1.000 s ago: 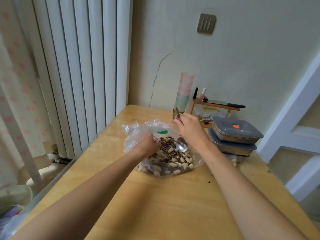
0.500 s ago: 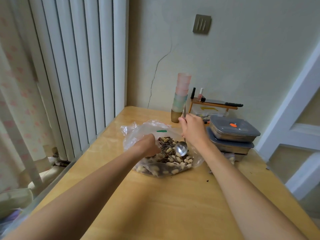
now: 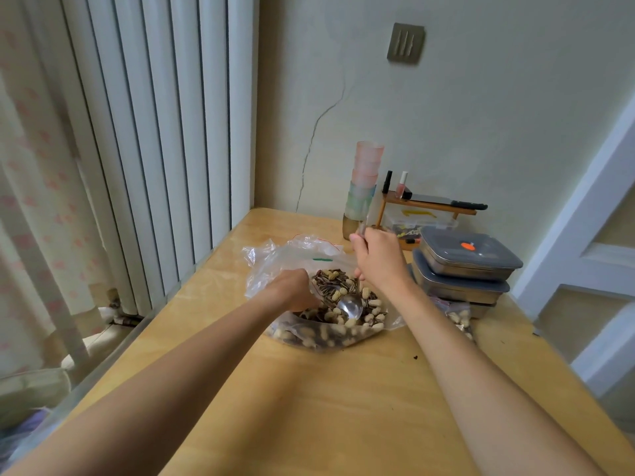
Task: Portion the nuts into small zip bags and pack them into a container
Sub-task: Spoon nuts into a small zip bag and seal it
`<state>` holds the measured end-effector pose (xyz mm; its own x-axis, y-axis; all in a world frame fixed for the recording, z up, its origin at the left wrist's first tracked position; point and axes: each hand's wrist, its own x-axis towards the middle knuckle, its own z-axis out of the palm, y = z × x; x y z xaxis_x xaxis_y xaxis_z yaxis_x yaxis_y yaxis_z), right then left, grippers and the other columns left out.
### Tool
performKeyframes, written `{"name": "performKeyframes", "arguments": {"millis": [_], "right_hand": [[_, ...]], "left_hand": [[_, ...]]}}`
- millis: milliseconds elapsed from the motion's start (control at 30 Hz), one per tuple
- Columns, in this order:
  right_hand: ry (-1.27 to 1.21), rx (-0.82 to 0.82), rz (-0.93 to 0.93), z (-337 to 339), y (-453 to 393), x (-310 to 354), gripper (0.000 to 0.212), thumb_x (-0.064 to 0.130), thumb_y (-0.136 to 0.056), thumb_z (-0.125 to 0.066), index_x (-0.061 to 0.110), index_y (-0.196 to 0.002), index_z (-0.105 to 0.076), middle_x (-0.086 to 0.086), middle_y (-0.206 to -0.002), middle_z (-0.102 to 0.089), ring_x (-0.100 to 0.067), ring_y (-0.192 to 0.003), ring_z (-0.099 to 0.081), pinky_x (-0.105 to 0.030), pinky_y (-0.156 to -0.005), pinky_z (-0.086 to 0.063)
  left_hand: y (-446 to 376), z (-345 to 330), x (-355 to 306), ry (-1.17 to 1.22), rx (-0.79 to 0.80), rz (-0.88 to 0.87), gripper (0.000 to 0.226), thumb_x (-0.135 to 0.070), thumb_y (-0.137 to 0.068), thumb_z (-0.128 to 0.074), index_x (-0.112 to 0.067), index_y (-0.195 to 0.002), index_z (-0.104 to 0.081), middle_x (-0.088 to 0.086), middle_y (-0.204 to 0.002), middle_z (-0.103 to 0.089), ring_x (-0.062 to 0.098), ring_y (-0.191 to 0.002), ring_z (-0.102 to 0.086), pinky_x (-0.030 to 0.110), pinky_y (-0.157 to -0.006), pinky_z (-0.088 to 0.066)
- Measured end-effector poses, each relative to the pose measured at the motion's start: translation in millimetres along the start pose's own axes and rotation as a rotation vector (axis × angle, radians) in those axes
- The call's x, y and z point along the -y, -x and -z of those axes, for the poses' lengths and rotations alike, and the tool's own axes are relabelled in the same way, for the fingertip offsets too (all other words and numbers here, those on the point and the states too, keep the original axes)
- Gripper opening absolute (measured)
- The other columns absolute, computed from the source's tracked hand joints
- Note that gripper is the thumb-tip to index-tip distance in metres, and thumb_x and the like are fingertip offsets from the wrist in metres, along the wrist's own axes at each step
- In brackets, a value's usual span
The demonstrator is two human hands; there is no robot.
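The table [image 3: 343, 407] filling the lower frame is pale wood with a smooth, softly satin finish, and the large bag [image 3: 275, 266] at centre is thin clear plastic — crinkled and glossy. In it the spoon [image 3: 350, 305] is polished metal with a mirror-bright bowl, among matt, rough-shelled peanuts [image 3: 372, 304] and striped seeds. At right, stacked containers [image 3: 460, 283] show brushed metal walls under matt grey lids — behind them translucent frosted plastic cups [image 3: 366, 176]

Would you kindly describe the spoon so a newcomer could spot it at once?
On the wooden table lies a big clear bag of peanuts and seeds. The spoon stands in it, its handle gripped by the right hand. It is the only shiny metal thing among the nuts.
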<state>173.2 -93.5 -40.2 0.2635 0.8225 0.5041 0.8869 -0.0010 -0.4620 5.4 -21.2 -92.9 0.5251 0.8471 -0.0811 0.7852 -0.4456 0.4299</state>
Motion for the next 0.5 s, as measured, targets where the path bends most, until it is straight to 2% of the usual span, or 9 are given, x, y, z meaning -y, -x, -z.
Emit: {"name": "performKeyframes", "arguments": {"millis": [67, 133, 300, 433, 500], "right_hand": [[-0.040, -0.011, -0.111, 0.4, 0.1, -2.2, 0.032, 0.024, -0.110, -0.044, 0.004, -0.093, -0.063, -0.010, -0.084, -0.069, -0.010, -0.049, -0.069, -0.024, -0.046, -0.056], [-0.109, -0.027, -0.191, 0.8, 2.2, -3.1, 0.030, 0.023, -0.110, -0.044, 0.005, -0.097, -0.064, -0.010, -0.078, -0.072, -0.009, -0.048, -0.069, -0.019, -0.046, -0.054], [-0.256, -0.020, -0.341, 0.7, 8.2, -6.1, 0.030, 0.023, -0.109, -0.044, 0.005, -0.095, -0.064, -0.010, -0.068, -0.074, -0.013, -0.052, -0.072, -0.017, -0.048, -0.052], [-0.332, -0.020, -0.445, -0.4, 10.1, -9.6, 0.029, 0.022, -0.109, -0.045, 0.004, -0.096, -0.063, -0.012, -0.065, -0.074, -0.017, -0.054, -0.073, -0.019, -0.050, -0.056], [-0.362, -0.033, -0.472, -0.2, 11.9, -12.1, 0.029, 0.022, -0.109, -0.044, 0.003, -0.097, -0.063, -0.012, -0.067, -0.074, -0.017, -0.054, -0.074, -0.019, -0.047, -0.054]], "left_hand": [[0.3, 0.1, 0.0, 0.000, 0.011, -0.007, 0.037, -0.029, -0.087, -0.073, -0.014, -0.067, -0.045, 0.000, -0.062, -0.047, 0.014, -0.053, -0.041, 0.023, -0.046, -0.031], [0.7, 1.3, -0.2, 0.011, 0.020, -0.010, 0.039, -0.026, -0.087, -0.071, -0.014, -0.064, -0.043, -0.001, -0.060, -0.043, 0.014, -0.051, -0.038, 0.023, -0.046, -0.029], [3.3, 0.9, -5.1, 0.011, 0.094, 0.010, 0.042, -0.035, -0.092, -0.067, -0.012, -0.064, -0.045, 0.001, -0.063, -0.047, 0.013, -0.054, -0.041, 0.023, -0.048, -0.033], [2.6, -1.6, -3.0, 0.083, 0.089, 0.018, 0.041, -0.030, -0.091, -0.070, -0.012, -0.064, -0.045, 0.000, -0.062, -0.045, 0.013, -0.052, -0.039, 0.021, -0.046, -0.031], [2.8, -1.8, -0.1, 0.156, 0.088, 0.019, 0.029, -0.027, -0.091, -0.071, -0.010, -0.075, -0.052, 0.003, -0.072, -0.053, 0.016, -0.060, -0.047, 0.022, -0.053, -0.040]]}}
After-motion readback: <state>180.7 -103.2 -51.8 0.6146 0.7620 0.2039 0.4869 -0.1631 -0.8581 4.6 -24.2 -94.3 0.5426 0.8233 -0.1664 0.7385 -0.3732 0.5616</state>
